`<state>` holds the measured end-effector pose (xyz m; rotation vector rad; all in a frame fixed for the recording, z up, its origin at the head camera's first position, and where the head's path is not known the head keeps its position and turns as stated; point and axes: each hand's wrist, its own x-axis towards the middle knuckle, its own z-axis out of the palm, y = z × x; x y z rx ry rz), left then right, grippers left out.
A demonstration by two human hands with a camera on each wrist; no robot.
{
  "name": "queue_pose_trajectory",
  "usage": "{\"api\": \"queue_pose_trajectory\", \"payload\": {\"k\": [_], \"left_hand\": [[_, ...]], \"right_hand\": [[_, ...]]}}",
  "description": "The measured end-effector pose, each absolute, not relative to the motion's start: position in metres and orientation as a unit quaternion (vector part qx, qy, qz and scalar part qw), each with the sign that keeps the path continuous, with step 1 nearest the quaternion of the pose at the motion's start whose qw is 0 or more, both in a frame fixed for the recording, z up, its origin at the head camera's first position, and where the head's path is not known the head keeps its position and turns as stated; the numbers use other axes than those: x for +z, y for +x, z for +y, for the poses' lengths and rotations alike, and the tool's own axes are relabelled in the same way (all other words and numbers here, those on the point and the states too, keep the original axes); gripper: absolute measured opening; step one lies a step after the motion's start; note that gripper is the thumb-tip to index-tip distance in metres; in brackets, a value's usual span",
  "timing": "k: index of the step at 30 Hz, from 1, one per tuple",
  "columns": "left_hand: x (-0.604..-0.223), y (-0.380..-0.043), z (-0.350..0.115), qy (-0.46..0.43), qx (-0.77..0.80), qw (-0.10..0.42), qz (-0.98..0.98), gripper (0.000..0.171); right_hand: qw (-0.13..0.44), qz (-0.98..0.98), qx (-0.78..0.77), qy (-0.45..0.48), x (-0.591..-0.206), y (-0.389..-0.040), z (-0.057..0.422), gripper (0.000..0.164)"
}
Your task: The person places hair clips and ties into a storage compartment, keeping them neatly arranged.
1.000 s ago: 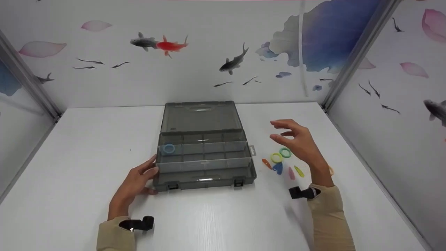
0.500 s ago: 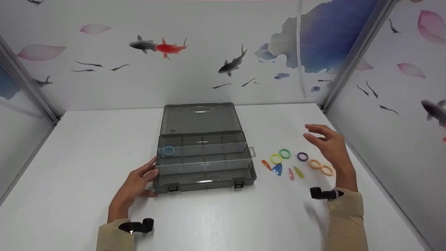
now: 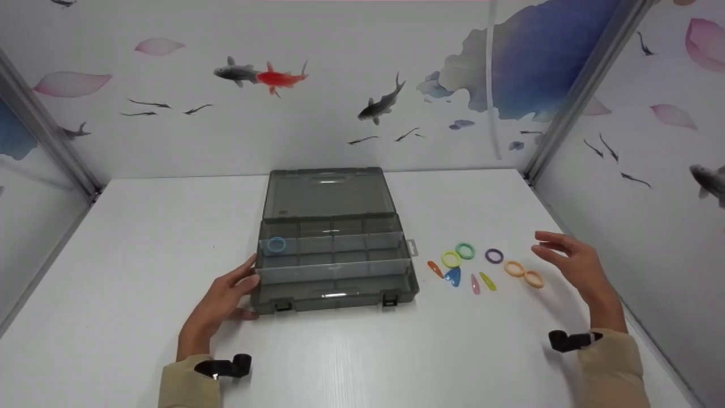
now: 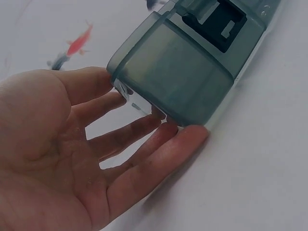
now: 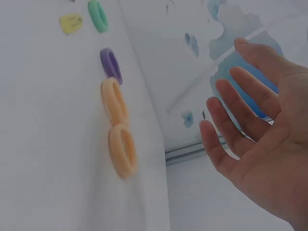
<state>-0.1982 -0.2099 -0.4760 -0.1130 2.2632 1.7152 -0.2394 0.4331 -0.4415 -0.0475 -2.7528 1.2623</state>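
A smoky grey plastic compartment box point(image 3: 334, 303) stands with its lid point(image 3: 328, 195) tipped back. One blue hair tie point(image 3: 276, 245) lies in its left part, behind a clear divider. My left hand point(image 3: 218, 297) rests against the box's left side; in the left wrist view its spread fingertips point(image 4: 195, 134) touch the corner wall. My right hand point(image 3: 575, 266) hovers at the right, fingers loose, holding nothing. Nearest to it are two touching orange hair ties point(image 3: 533, 279), then a purple hair tie point(image 3: 494, 256).
Farther left lie a green hair tie point(image 3: 465, 251) and a yellow hair tie point(image 3: 451, 259). In front of them are small clips: orange point(image 3: 435, 269), blue point(image 3: 453, 276), pink point(image 3: 475, 284) and lime point(image 3: 487, 281). Printed walls point(image 3: 317, 136) enclose the white table point(image 3: 340, 362).
My right hand has moved right and toward me, from above the hair ties to beyond the orange pair, uncovering the purple and orange ones. My left hand stays at the box.
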Motion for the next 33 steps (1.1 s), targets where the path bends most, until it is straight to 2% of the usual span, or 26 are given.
{"api": "queue_pose_trajectory", "payload": {"k": [8,17,24,33], "left_hand": [[-0.477,-0.198,-0.211,-0.035,0.598,0.150,0.786,0.061],[-0.477,-0.197,-0.210,-0.034,0.603,0.152,0.783,0.062],[-0.477,-0.198,-0.212,-0.034,0.606,0.148,0.781,0.061],[-0.476,-0.200,-0.208,-0.041,0.601,0.144,0.785,0.061]], "right_hand": [[-0.066,-0.908,0.409,-0.054,-0.458,-0.241,0.452,0.083],[-0.163,-0.906,0.384,-0.080,-0.475,-0.245,0.459,0.095],[-0.154,-0.922,0.349,-0.059,-0.478,-0.245,0.457,0.091],[-0.127,-0.931,0.336,-0.071,-0.476,-0.247,0.451,0.071]]}}
